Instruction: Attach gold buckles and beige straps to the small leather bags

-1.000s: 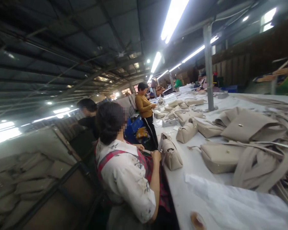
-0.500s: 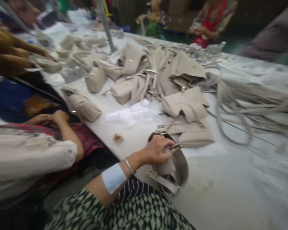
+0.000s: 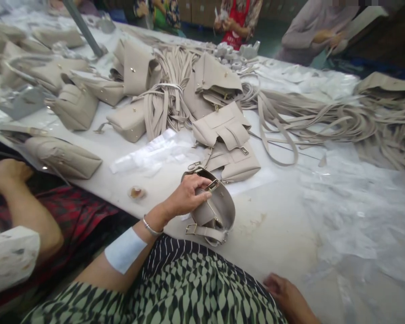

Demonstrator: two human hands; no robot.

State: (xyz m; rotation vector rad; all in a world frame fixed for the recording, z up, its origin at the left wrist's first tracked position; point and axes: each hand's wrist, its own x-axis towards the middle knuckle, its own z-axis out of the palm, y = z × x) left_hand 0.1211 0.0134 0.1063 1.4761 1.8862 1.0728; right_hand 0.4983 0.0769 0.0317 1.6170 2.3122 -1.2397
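A beige handbag (image 3: 227,204) stands on the table near my body, its mouth spread and its inside showing. My left hand (image 3: 191,193) is closed on its upper edge, beside a gold-coloured metal fitting (image 3: 213,184). A short strap with a square buckle (image 3: 191,229) hangs at the bag's near side. At the table's front edge, to the right of the bag, is my right hand (image 3: 279,288). Its fingers are curled in, and whatever they may hold is hidden. Just behind the handbag lies another beige bag (image 3: 241,166) with its flap towards me.
More beige bags (image 3: 76,105) and a tied bundle of straps (image 3: 170,96) cover the table's far left. Loose straps (image 3: 324,119) and clear plastic sheets (image 3: 351,211) lie to the right. A person's arm (image 3: 23,220) is close on my left; a metal pole (image 3: 84,29) rises behind.
The view has swung to the right, so the scene sits further left. My right hand has come into view at the lower right. My left hand still holds the handbag.
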